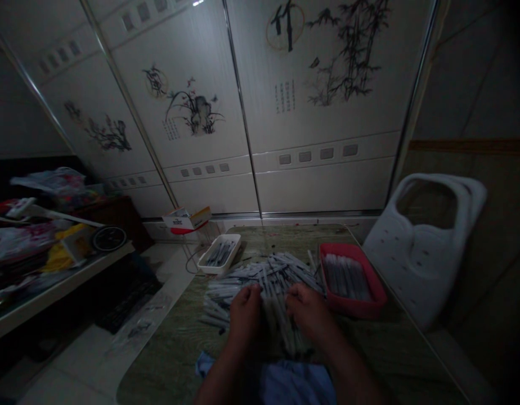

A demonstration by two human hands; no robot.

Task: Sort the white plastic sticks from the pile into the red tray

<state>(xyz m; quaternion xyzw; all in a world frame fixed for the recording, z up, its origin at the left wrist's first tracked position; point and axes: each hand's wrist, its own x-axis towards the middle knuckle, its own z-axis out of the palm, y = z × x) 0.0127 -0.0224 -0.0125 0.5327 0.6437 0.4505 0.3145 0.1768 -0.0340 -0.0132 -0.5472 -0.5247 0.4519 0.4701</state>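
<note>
A heap of slim, pale, translucent pens [281, 273] with dark ends lies across the table in front of me. My left hand [245, 309] is closed at the near left side of the heap, thumb and fingers curled together. Opposite it, my right hand [305, 306] is also closed, its fingertips pressed together beside several pens lying lengthwise between the hands. Dim light and blur hide what either hand holds. To the right stands a red basket [379, 289] packed with upright pens. A white tray [232, 259] at the back left has darker pen parts in it.
The wood-patterned table [167, 349] ends near a folded white plastic chair [416, 253] on the right. Behind it are sliding doors [327, 183]. An open carton [186, 218] sits on a red stool at the back left. A cluttered shelf [95, 261] stands at left.
</note>
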